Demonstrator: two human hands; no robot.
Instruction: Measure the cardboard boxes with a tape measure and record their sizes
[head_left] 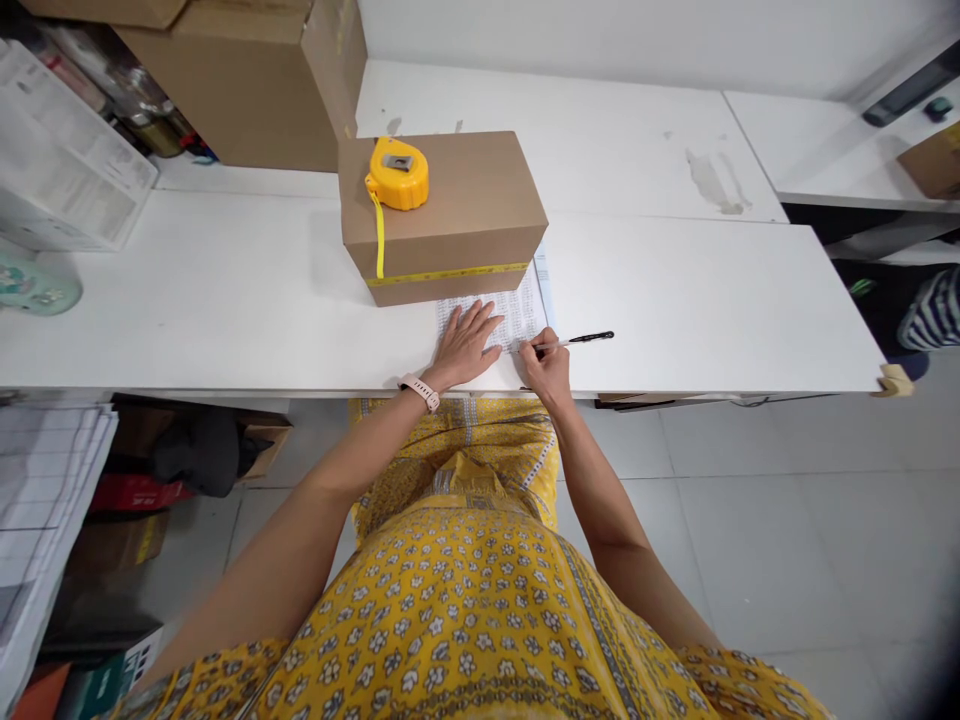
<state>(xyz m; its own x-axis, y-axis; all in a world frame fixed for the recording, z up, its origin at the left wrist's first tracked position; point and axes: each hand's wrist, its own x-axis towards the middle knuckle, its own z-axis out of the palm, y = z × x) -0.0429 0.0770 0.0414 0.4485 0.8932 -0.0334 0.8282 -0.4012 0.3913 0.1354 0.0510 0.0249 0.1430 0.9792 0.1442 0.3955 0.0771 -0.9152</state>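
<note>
My left hand (466, 345) lies flat on a printed sheet of paper (517, 312), its fingers spread. Beside it, my right hand (549, 372) is closed around a pen (589, 338), whose tip end is low over the sheet near its right side. The far part of the sheet passes under or behind a brown cardboard box (480, 180). On top of that box sits a yellow tape measure (401, 175). Its strap hangs over the front edge, and a yellow tape strip (450, 274) runs across the box's front face.
A larger cardboard box (240, 90) stands at the back left, near a white carton (67, 150) and a green bottle (37, 285). The white table (712, 310) ends just in front of my body. A striped cloth item (930, 310) is at the far right.
</note>
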